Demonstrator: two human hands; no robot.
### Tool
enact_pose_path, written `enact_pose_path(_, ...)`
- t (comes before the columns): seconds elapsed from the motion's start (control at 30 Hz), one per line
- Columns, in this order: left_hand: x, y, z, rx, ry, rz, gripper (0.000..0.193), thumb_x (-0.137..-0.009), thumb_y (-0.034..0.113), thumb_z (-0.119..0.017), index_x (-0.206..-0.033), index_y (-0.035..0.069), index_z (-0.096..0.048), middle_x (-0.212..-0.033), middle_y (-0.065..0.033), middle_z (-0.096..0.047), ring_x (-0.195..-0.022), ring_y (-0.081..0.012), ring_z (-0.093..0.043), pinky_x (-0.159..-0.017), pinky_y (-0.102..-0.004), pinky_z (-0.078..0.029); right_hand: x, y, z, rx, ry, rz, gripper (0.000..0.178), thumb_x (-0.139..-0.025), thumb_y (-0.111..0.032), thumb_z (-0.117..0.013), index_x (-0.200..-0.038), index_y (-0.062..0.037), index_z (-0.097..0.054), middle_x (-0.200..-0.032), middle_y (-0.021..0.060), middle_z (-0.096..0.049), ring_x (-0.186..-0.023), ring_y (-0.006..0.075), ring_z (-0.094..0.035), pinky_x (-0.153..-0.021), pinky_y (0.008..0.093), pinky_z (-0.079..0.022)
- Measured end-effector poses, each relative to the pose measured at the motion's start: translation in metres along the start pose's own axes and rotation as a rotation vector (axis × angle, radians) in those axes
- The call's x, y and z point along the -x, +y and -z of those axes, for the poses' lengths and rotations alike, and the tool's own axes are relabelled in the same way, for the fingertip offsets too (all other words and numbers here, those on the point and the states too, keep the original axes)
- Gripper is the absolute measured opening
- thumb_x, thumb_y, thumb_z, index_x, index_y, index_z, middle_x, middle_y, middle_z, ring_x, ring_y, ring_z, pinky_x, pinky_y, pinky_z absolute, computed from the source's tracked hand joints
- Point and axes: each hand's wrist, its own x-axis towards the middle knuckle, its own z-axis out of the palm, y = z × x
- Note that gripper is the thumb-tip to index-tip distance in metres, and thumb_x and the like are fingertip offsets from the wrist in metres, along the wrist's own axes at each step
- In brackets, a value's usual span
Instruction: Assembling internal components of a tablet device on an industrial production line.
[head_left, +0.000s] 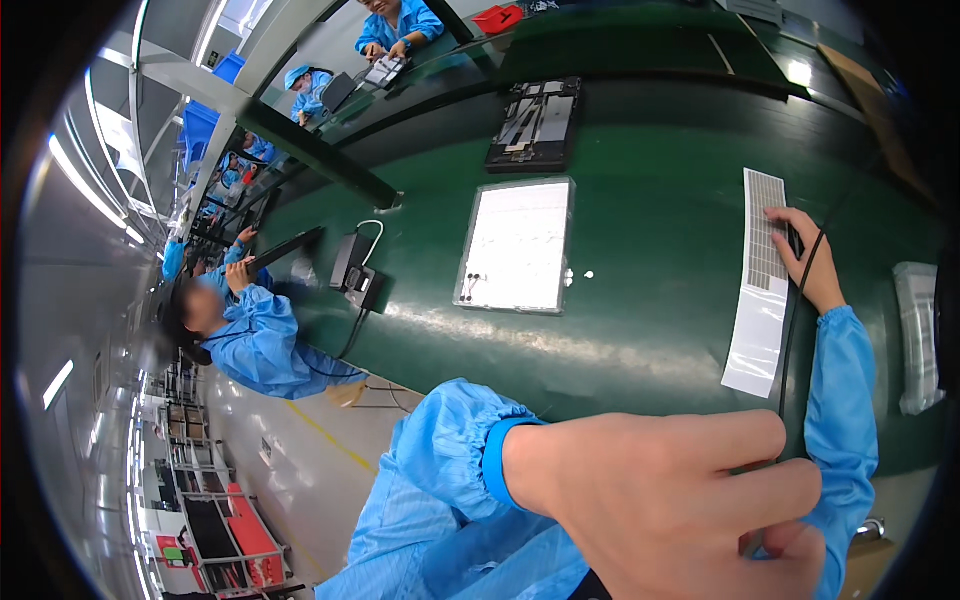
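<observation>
On the table (420, 345), a clear-edged case (522, 240) with a white face lies left of centre, and a dark opened device (536, 125) just beyond it. The left hand (665, 490) hangs near the camera, fingers curled; whether they pinch anything I cannot tell. Right of the case lies the sheet (756, 335): long, white, glossy, gridded with pale labels on its far half. The right hand (808, 262) has parted fingers on its edge. Steadying the sheet seems the present step; the next move calls for light fingertips.
</observation>
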Motion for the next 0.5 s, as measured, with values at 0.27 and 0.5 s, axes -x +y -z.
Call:
enact_pose_path(0.27,0.080,-0.098,-0.013,-0.045,-0.350,-0.063,0.010,-0.078,0.011,-0.067,-0.084,0.012,-0.060,-0.082,-0.0043,-0.058,-0.072,-0.0214,-0.057,-0.061,-0.0333,-0.046,-0.001,-0.011,-0.004,0.132,0.157,0.188,0.024,-0.093,0.003,-0.057,-0.114,-0.0062,-0.064,-0.124,0.0150,-0.067,-0.112,0.0346,-0.063,-0.098,0.0392,-0.048)
enact_pose_path(0.5,0.165,-0.185,-0.037,0.300,-0.337,0.272,0.011,-0.078,0.001,-0.057,-0.072,0.010,-0.058,-0.073,-0.0036,-0.059,-0.070,-0.0275,-0.061,-0.064,-0.0400,-0.049,-0.063,-0.073,-0.048,0.071,0.097,0.262,0.025,-0.090,0.004,-0.060,-0.113,-0.0036,-0.065,-0.118,0.0117,-0.071,-0.110,0.0316,-0.066,-0.093,0.0375,-0.052)
